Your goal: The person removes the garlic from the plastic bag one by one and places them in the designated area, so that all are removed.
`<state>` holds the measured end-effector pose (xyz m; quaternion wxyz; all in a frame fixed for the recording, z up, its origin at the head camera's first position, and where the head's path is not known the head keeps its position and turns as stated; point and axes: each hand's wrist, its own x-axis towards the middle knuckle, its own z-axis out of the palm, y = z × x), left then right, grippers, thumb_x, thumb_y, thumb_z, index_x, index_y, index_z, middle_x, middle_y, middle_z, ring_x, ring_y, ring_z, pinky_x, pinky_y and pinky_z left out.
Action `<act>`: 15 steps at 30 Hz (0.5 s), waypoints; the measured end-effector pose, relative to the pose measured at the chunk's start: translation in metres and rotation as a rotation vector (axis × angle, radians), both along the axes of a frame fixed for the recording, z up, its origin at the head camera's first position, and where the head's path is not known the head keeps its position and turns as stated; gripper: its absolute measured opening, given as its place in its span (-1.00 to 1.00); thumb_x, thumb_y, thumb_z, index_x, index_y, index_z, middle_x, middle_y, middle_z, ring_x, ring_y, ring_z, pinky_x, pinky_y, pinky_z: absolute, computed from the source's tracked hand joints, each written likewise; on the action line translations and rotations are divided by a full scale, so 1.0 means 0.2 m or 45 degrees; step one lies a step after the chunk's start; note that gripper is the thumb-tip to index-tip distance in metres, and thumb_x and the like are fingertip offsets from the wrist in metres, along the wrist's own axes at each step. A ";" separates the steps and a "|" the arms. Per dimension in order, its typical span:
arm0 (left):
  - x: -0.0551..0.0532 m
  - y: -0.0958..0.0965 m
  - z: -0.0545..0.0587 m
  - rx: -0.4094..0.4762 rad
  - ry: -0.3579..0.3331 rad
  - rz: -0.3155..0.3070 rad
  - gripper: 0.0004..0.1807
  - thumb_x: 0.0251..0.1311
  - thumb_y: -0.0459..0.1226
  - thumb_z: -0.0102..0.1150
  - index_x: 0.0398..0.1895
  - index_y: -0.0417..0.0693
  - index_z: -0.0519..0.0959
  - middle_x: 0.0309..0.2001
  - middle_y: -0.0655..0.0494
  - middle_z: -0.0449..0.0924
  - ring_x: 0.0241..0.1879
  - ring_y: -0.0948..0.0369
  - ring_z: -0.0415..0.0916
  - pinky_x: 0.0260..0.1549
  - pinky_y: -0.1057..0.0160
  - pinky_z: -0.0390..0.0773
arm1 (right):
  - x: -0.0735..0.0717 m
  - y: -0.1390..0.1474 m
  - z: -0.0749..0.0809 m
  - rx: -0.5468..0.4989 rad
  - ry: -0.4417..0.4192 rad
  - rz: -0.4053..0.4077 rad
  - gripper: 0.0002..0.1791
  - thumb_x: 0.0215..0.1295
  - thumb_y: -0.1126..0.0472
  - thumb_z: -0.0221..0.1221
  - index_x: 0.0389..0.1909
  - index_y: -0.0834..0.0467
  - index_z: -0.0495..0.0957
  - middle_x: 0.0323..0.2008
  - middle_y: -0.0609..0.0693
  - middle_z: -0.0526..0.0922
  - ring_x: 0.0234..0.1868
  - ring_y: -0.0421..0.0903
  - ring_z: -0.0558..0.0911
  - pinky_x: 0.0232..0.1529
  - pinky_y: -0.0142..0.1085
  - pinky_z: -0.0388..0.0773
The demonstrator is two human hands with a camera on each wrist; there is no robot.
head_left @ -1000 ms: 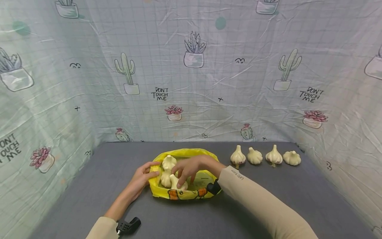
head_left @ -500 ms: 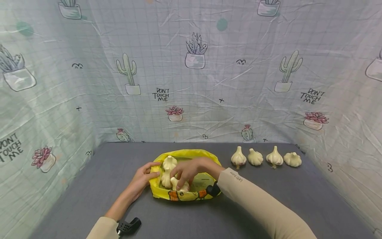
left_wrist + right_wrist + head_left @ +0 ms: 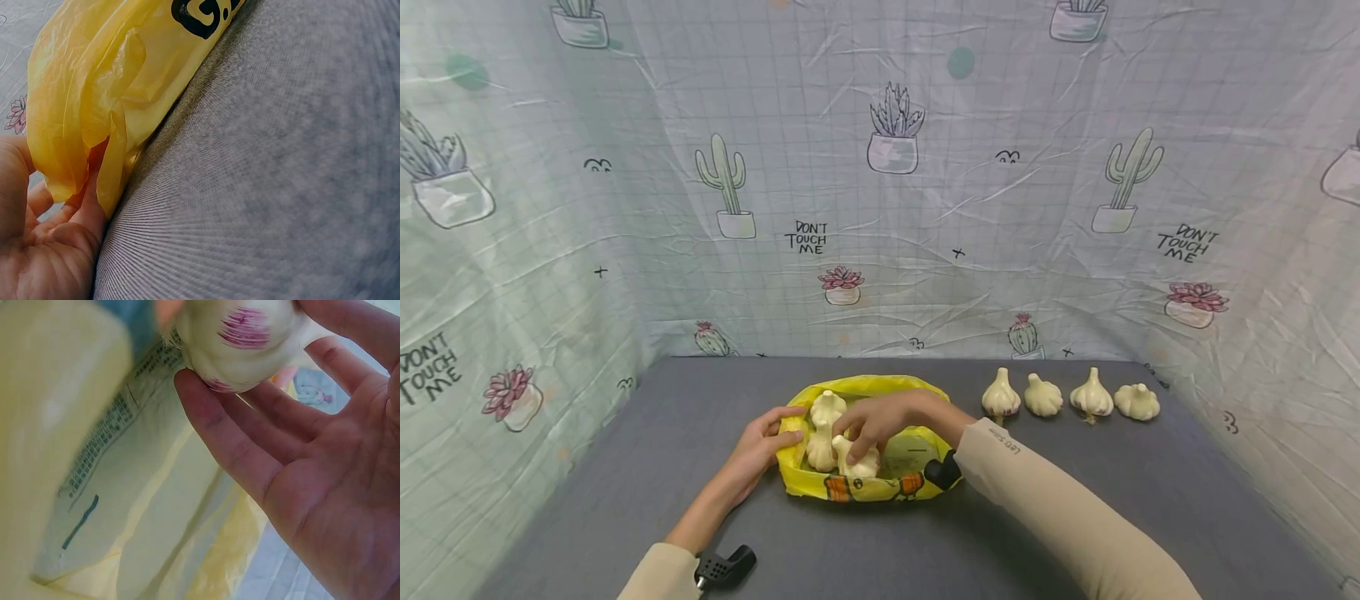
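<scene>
A yellow plastic bag lies with its mouth spread wide on the grey surface, and its left edge is held by my left hand. In the left wrist view the bag's thin plastic runs between thumb and fingers. My right hand reaches inside and grips a garlic bulb near the front wall. Purple streaks mark this bulb in the right wrist view, with fingers curled about it. Against the bag's left side sit two more bulbs, a rear one and a nearer one.
To the right of the bag, several garlic bulbs stand in a row toward the back, from a left one to a right one. A cactus-print sheet walls the grey table at the back and sides.
My right hand's fingers have drawn in round the garlic bulb, which has shifted slightly up and to the right within the bag. My left hand stays at the bag's edge.
</scene>
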<state>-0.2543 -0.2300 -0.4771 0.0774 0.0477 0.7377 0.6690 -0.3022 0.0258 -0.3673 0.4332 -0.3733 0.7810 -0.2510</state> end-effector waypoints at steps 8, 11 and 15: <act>0.00 0.00 0.00 -0.039 0.011 0.010 -0.46 0.48 -0.24 0.17 0.46 -0.13 0.38 0.61 -0.20 0.07 0.15 0.07 0.53 -0.03 0.18 0.64 | 0.01 0.05 0.03 -0.024 0.083 -0.047 -0.41 0.45 0.16 0.26 0.46 0.04 0.41 0.44 0.17 0.46 0.41 0.06 0.50 -0.02 -0.24 0.70; 0.00 0.00 0.00 -0.044 0.007 0.018 -0.46 0.47 -0.23 0.18 0.46 -0.12 0.39 0.62 -0.20 0.05 0.18 0.04 0.52 -0.02 0.16 0.64 | 0.01 0.07 0.03 -0.047 0.074 -0.036 -0.43 0.47 0.17 0.24 0.46 0.03 0.42 0.45 0.13 0.46 0.40 0.03 0.51 0.01 -0.22 0.70; 0.00 0.00 0.00 -0.051 0.004 0.025 -0.45 0.47 -0.23 0.18 0.47 -0.11 0.39 0.62 -0.20 0.05 0.21 0.03 0.50 -0.01 0.15 0.63 | 0.01 0.09 0.04 -0.084 0.067 -0.013 -0.51 0.49 0.17 0.21 0.40 0.03 0.47 0.38 0.07 0.53 0.33 -0.05 0.56 0.02 -0.20 0.69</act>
